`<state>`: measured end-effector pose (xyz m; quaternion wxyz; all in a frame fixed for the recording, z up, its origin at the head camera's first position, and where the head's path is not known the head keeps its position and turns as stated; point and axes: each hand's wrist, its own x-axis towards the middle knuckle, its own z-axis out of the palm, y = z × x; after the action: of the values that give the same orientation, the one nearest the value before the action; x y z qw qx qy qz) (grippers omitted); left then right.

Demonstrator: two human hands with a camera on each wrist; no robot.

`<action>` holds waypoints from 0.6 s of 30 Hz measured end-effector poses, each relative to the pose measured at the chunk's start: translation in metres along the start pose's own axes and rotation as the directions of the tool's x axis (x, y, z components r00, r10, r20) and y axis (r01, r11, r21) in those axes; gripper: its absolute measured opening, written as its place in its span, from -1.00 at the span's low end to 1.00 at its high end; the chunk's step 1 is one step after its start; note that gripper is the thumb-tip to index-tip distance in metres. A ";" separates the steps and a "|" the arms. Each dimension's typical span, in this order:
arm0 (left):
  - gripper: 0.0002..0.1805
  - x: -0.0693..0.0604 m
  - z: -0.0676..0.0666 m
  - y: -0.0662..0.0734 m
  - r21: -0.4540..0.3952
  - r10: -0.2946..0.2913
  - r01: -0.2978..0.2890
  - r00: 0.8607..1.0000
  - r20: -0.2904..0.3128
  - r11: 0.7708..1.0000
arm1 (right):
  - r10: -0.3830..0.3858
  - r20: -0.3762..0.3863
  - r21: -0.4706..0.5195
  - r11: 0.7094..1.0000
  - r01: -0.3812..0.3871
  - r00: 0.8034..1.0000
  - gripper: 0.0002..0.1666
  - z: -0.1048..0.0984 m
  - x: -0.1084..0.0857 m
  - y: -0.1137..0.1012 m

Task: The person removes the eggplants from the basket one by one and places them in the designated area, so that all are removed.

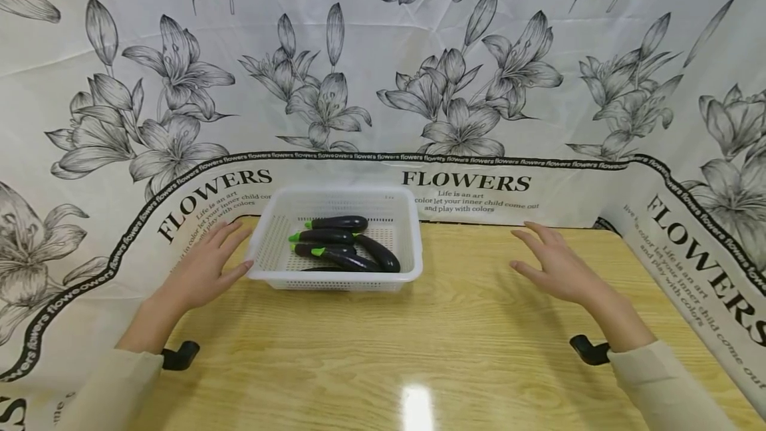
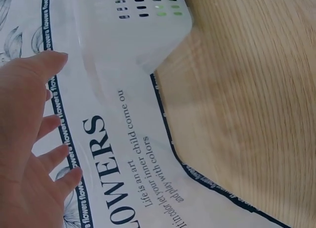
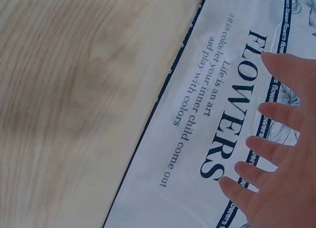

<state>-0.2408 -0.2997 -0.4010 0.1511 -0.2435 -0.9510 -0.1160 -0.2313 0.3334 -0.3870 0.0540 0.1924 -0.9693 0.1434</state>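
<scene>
Several dark purple eggplants (image 1: 340, 223) with green stem ends lie inside a white perforated plastic basket (image 1: 413, 238) toward the back of the table. My left hand (image 1: 206, 268) hovers beside the basket's left wall, fingers spread and holding nothing; in the head view its thumb tip appears close to the rim, and whether it touches I cannot tell. In the left wrist view, that hand (image 2: 29, 129) is apart from the basket corner (image 2: 143, 35). Well to the right of the basket, my right hand (image 1: 553, 263) is held above the table with fingers extended and nothing in it.
The wooden table (image 1: 359, 351) reaches back to a white curtain (image 1: 383, 118) printed with flowers and lettering, which encloses the rear and both sides. A black curved piece sits at each wrist, one by the left sleeve (image 1: 114, 378).
</scene>
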 end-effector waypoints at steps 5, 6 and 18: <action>-0.31 0.000 0.002 0.005 -0.017 0.040 -0.041 0.998 -0.047 0.999 | -0.030 -0.004 -0.002 1.000 0.030 1.000 -0.21 0.000 0.003 -0.010; -0.31 0.000 0.002 0.006 -0.023 0.045 -0.046 0.997 -0.056 0.999 | -0.035 -0.001 -0.001 0.999 0.035 0.999 -0.20 -0.001 0.004 -0.013; -0.27 -0.006 0.007 0.015 -0.147 -0.026 0.021 0.999 -0.028 0.989 | -0.107 0.008 0.107 0.989 0.105 0.994 -0.21 0.011 0.020 -0.044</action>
<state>-0.2302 -0.2869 -0.4072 0.1456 -0.2410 -0.9403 -0.1911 -0.2326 0.2839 -0.3830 0.0444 0.2473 -0.9490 0.1902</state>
